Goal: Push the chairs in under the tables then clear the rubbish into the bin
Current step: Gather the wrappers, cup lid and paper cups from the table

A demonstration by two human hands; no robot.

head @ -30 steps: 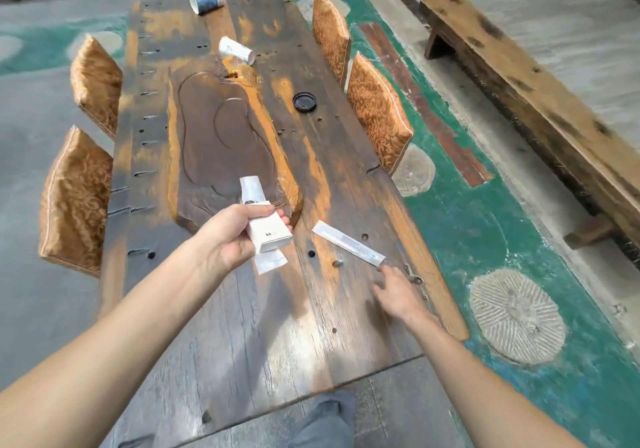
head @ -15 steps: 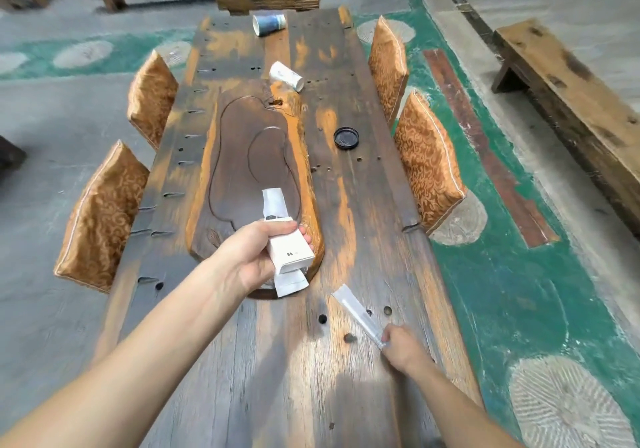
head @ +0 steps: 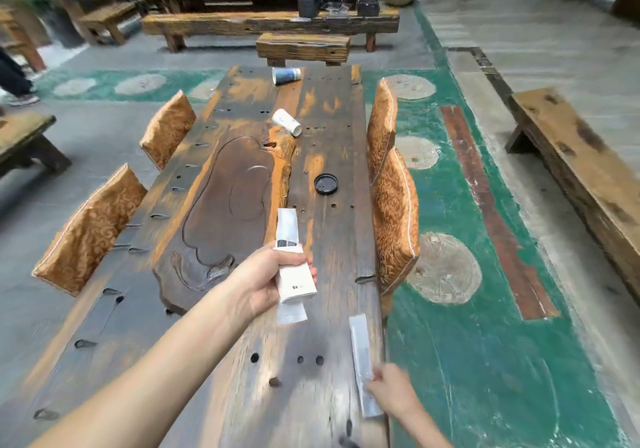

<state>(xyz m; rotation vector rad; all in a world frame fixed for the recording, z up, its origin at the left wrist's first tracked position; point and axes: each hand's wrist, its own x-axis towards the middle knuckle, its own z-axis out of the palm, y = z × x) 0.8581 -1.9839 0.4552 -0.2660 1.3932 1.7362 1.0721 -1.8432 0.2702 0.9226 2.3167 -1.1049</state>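
My left hand (head: 263, 278) grips a bundle of white paper wrappers (head: 292, 267) above the long dark wooden table (head: 221, 371). My right hand (head: 393, 390) pinches a long white wrapper (head: 361, 350) near the table's right edge. Farther along the table lie a black lid (head: 326, 183), a white paper cup (head: 286, 122) on its side and a blue and white cup (head: 286, 75) on its side. Brown cushioned chairs stand against both long sides, two at the left (head: 93, 229) (head: 168, 129) and two at the right (head: 394, 219) (head: 381, 125).
A carved wooden tea tray (head: 225, 212) is set in the table's middle. A short wooden stool (head: 303, 49) stands at the far end, with long benches (head: 270, 23) behind it. Another bench (head: 585, 177) runs along the right. A person's legs (head: 14, 80) show at far left.
The view has tilted up and moved back along the table. My right hand has taken hold of the long white wrapper and drawn it toward the near right edge. My left hand keeps its wrappers.
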